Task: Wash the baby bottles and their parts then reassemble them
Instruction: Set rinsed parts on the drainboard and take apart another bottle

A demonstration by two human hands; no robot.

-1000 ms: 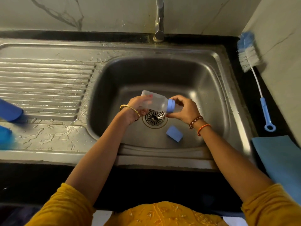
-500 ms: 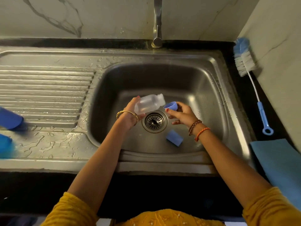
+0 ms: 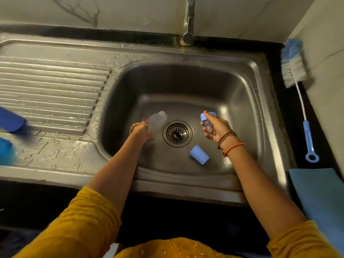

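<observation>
L hand (image 3: 147, 130) bottle (image 3: 156, 121), R hand (image 3: 216, 128) collar (image 3: 207, 116).

The sink (image 3: 260, 101) is brushed, wet steel, the bottle (image 3: 157, 121) cloudy translucent plastic, the cap (image 3: 199, 155) matt blue plastic, the brush (image 3: 292, 66) bristly.

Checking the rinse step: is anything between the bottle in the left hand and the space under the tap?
Nothing visible. The left hand holds the bottle left of the drain; the basin below the tap is open. The cap lies nearer the front, and the right hand holds the collar off to the right.
</observation>
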